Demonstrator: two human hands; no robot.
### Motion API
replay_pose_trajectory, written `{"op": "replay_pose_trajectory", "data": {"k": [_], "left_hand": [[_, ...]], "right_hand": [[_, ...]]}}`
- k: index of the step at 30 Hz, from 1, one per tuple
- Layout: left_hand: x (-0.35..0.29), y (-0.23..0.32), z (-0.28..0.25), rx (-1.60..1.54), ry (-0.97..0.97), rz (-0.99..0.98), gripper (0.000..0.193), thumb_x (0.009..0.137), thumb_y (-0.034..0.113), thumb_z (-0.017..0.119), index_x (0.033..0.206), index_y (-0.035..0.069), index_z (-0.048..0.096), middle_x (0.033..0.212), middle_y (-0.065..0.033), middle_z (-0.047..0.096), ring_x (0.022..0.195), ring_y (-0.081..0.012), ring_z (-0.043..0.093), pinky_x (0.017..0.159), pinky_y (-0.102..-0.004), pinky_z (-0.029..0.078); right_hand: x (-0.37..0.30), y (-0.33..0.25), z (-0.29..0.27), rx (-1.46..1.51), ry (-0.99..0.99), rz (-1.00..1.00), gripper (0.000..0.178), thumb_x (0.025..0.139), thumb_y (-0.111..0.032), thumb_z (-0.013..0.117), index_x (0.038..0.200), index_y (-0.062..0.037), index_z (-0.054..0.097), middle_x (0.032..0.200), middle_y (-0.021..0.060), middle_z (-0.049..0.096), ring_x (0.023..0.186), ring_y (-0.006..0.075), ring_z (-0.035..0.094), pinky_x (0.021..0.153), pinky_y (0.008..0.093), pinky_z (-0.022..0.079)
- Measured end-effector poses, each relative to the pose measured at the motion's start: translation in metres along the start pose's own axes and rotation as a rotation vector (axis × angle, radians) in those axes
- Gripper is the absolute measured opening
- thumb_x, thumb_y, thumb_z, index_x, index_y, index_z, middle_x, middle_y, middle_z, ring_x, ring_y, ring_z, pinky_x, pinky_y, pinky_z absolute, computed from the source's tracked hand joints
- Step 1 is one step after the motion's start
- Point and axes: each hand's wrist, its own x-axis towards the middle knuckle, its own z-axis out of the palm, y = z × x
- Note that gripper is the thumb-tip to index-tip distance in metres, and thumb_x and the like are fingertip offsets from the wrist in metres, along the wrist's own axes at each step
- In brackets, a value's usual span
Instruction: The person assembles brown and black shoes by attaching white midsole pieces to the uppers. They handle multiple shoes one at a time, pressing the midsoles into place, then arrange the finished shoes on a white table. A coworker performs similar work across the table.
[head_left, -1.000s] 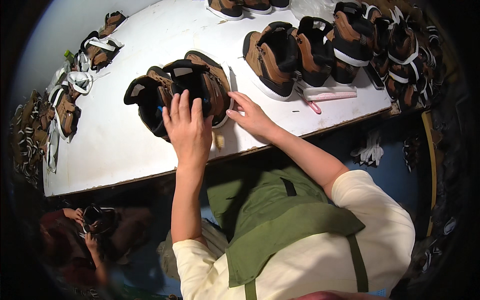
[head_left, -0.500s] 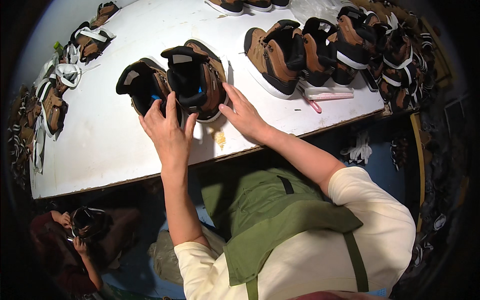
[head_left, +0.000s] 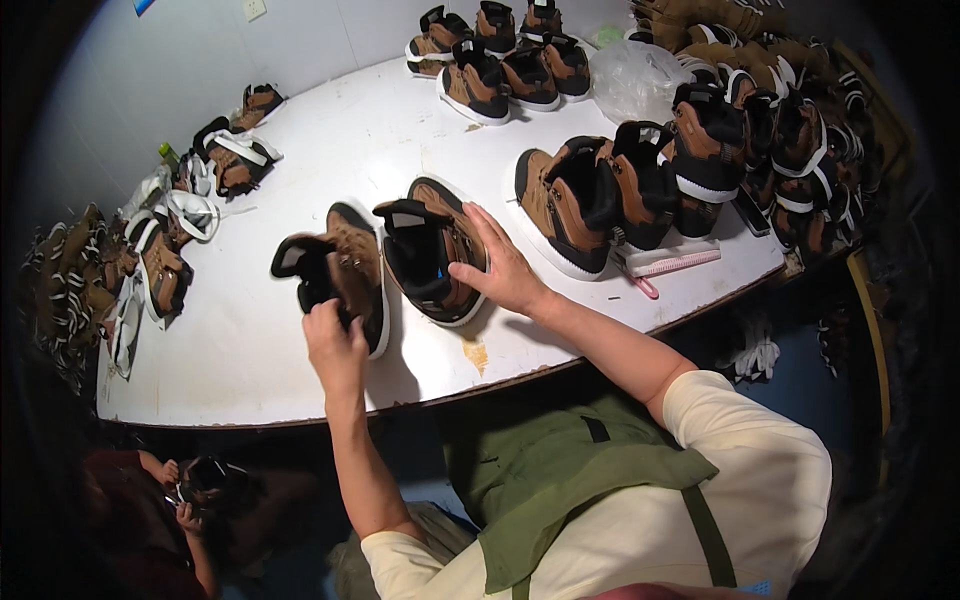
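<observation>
Two brown-and-black high-top shoes with white soles are in front of me on the white table (head_left: 240,330). My left hand (head_left: 336,350) is closed on the heel collar of the left shoe (head_left: 357,245), its fingertips hidden inside the opening. Whether that shoe's sole fully touches the table I cannot tell. Beside it stands the right shoe (head_left: 430,290), upright with its toe pointing away; a bit of blue shows inside. Against its right side lies my right hand (head_left: 507,272), fingers stretched out and thumb apart near the collar.
More shoes stand in a row (head_left: 570,215) at right, with a pink-and-white cutter (head_left: 675,260) by their heels. Behind are a shoe group (head_left: 500,75) and a clear plastic bag (head_left: 640,80). Shoe piles flank both sides. A co-worker's hands (head_left: 180,500) hold a dark shoe at lower left.
My left hand has closed on the left shoe's heel, and that shoe now stands further apart from the right one, turned somewhat. My right hand has slid forward along its shoe. The view has shifted.
</observation>
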Motion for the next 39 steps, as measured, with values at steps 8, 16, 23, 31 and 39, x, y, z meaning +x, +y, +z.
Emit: {"op": "replay_pose_trajectory", "data": {"k": [8, 16, 23, 31, 39], "left_hand": [[0.024, 0.048, -0.072, -0.377, 0.297, -0.134, 0.026, 0.085, 0.005, 0.068, 0.106, -0.005, 0.056, 0.096, -0.0127, 0.056, 0.088, -0.0242, 0.055, 0.078, -0.0314, 0.046], [0.036, 0.078, -0.048, -0.342, 0.032, -0.058, 0.025, 0.086, 0.010, 0.066, 0.106, -0.003, 0.057, 0.096, -0.0164, 0.060, 0.090, -0.0314, 0.058, 0.079, -0.0359, 0.046], [0.043, 0.102, -0.042, -0.228, 0.053, 0.056, 0.025, 0.086, 0.008, 0.067, 0.105, -0.003, 0.056, 0.095, -0.0151, 0.059, 0.090, -0.0304, 0.056, 0.079, -0.0362, 0.045], [0.046, 0.115, -0.026, -0.163, 0.019, 0.044, 0.025, 0.087, 0.009, 0.065, 0.105, -0.004, 0.056, 0.096, -0.0179, 0.060, 0.090, -0.0347, 0.058, 0.079, -0.0392, 0.046], [0.064, 0.116, -0.022, -0.056, -0.098, -0.010, 0.026, 0.087, 0.012, 0.065, 0.107, -0.003, 0.057, 0.098, -0.0193, 0.063, 0.089, -0.0367, 0.061, 0.078, -0.0393, 0.049]], "right_hand": [[0.052, -0.010, 0.008, -0.066, -0.024, -0.261, 0.058, 0.081, -0.025, 0.065, 0.133, -0.0073, 0.047, 0.144, 0.0179, 0.039, 0.135, 0.0351, 0.034, 0.113, 0.0422, 0.028], [0.033, 0.012, 0.023, 0.096, 0.028, -0.285, 0.057, 0.084, -0.024, 0.063, 0.135, -0.0051, 0.044, 0.143, 0.0169, 0.040, 0.134, 0.0319, 0.036, 0.112, 0.0419, 0.029], [0.027, 0.029, 0.027, 0.115, 0.095, -0.343, 0.065, 0.080, -0.021, 0.072, 0.136, -0.0049, 0.043, 0.138, 0.0164, 0.043, 0.131, 0.0328, 0.040, 0.110, 0.0414, 0.033], [0.027, 0.034, 0.029, 0.249, 0.081, -0.249, 0.068, 0.080, -0.019, 0.070, 0.137, -0.0036, 0.038, 0.136, 0.0168, 0.045, 0.128, 0.0304, 0.044, 0.109, 0.0389, 0.034], [0.017, 0.047, 0.023, 0.176, -0.065, -0.220, 0.084, 0.077, -0.029, 0.071, 0.145, -0.0017, 0.030, 0.147, 0.0217, 0.033, 0.138, 0.0346, 0.031, 0.114, 0.0416, 0.026]]}}
